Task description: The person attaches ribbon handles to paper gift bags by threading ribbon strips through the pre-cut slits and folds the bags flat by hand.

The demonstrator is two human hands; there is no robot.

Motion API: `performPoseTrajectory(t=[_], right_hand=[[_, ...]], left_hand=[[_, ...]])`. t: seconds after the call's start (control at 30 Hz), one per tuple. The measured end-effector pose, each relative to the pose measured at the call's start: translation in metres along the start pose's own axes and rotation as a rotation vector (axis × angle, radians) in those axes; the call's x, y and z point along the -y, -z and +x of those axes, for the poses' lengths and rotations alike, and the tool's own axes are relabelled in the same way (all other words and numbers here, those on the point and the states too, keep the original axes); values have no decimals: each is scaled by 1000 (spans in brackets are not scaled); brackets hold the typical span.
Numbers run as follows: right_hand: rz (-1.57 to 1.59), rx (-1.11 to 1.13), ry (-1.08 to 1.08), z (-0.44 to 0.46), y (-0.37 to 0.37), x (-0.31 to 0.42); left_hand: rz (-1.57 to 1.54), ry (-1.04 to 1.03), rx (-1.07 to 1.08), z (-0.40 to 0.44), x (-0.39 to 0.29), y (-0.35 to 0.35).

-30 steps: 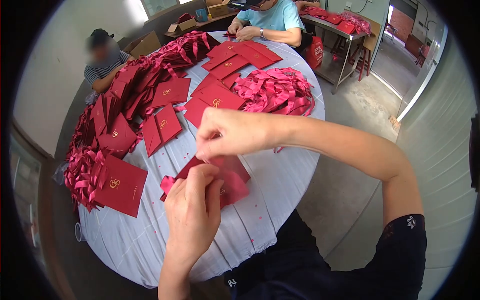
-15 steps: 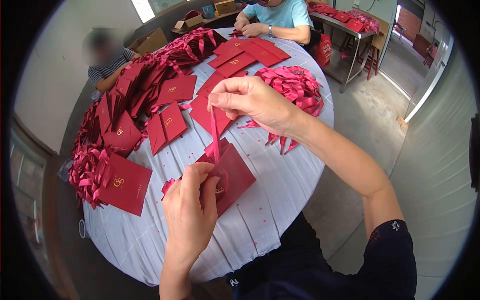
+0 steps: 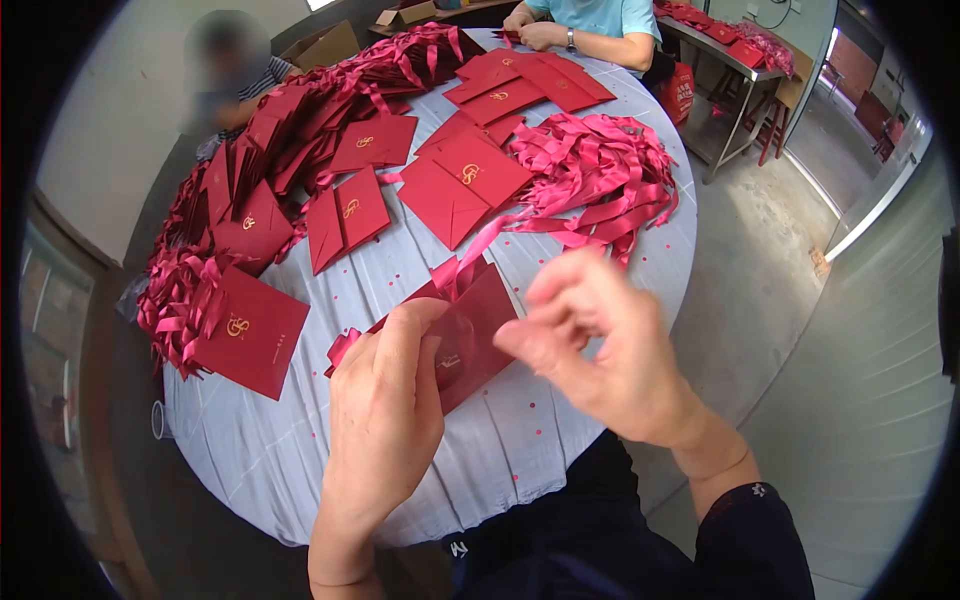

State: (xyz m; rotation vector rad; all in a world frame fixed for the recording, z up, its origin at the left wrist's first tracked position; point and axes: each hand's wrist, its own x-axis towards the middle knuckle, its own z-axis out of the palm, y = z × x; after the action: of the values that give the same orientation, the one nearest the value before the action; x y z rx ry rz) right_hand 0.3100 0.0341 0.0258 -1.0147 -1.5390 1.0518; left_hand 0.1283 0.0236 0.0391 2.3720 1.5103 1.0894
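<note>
Worktable, L to R: a clear cup (image 3: 161, 420) shows only faintly at the edge of the white tablecloth (image 3: 255, 455); next, a ribbon clump (image 3: 180, 320) covers pt. of a flat bag (image 3: 262, 345) w/ gold logo. Behind, the bags in a long heap (image 3: 290, 140) overlap too closely to count, & a seated person in stripes (image 3: 265, 75) is blurred at the head. Centre: the L hand (image 3: 385, 400), back to camera, fingers bent, pinches the near L side of the red paper bag (image 3: 485, 325), held aslant over the cloth; the hand hides that side, & the bag's printed mark is only pt. visible. A ribbon strip (image 3: 478, 245) rises from its top twd. loose bags (image 3: 465, 175). The R hand (image 3: 610, 350), motion-blurred, has fingers curled & parted from the thumb, a gap btwn; thumb tip by the bag's R edge, touching or apart can't be told. Beyond lie a ribbon pile (image 3: 600, 175) & a co-worker in light blue (image 3: 590, 15), head cut off by the frame. Far R: steel side table (image 3: 748, 76) w/ red goods, details indistinct
</note>
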Motion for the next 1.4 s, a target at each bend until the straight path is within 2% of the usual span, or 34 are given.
performPoseTrajectory(t=[0.03,0.13,0.2,0.27,0.3,0.37,0.4,0.47,0.57,0.67,0.8,0.9,0.97,1.0,1.07,1.1,1.17,1.2,1.27,1.33,1.4], right_hand=[[-52,138,-10,2,-3,-8],[136,256,-104,7,-22,-27],[160,265,-83,6,-28,-35],[465,270,-210,4,-33,-41],[464,273,-210,3,-35,-47],[815,306,-276,-1,-38,-58],[813,304,-277,-3,-38,-59],[1267,287,-482,-6,-39,-59],[1437,312,-481,-10,-44,-63],[1475,338,-533,-11,-44,-64],[1389,281,-499,-16,-50,-68],[1365,360,-431,-16,-45,-74],[821,218,-272,-18,-34,-62],[813,227,-267,-15,-25,-58],[27,-88,248,-2,-7,-49],[26,-87,246,7,-2,-42],[-197,-148,406,26,7,-29],[-195,-152,406,33,9,-28],[-125,96,337,46,9,-27],[-56,154,297,55,8,-29],[63,286,262,64,7,-33]], left_hand=[[4,-20,21,-1,2,2],[-30,-39,73,-1,6,8],[-73,-33,89,2,5,12],[-114,98,193,5,0,19],[-113,100,190,5,2,19],[-138,66,174,5,5,17],[-141,65,175,5,5,17],[-110,94,151,5,4,16],[-134,70,181,6,8,18],[-130,72,175,6,7,18],[-131,65,156,6,7,17],[-158,106,156,4,7,16],[-86,63,135,1,8,12],[-87,62,122,1,7,12],[34,-1,109,0,3,10],[99,-13,96,0,1,9],[65,-34,64,-2,1,4],[32,-61,34,-2,2,3],[9,-77,23,-3,1,2],[-16,-90,9,-4,2,1],[23,-205,-27,-5,7,-2]])
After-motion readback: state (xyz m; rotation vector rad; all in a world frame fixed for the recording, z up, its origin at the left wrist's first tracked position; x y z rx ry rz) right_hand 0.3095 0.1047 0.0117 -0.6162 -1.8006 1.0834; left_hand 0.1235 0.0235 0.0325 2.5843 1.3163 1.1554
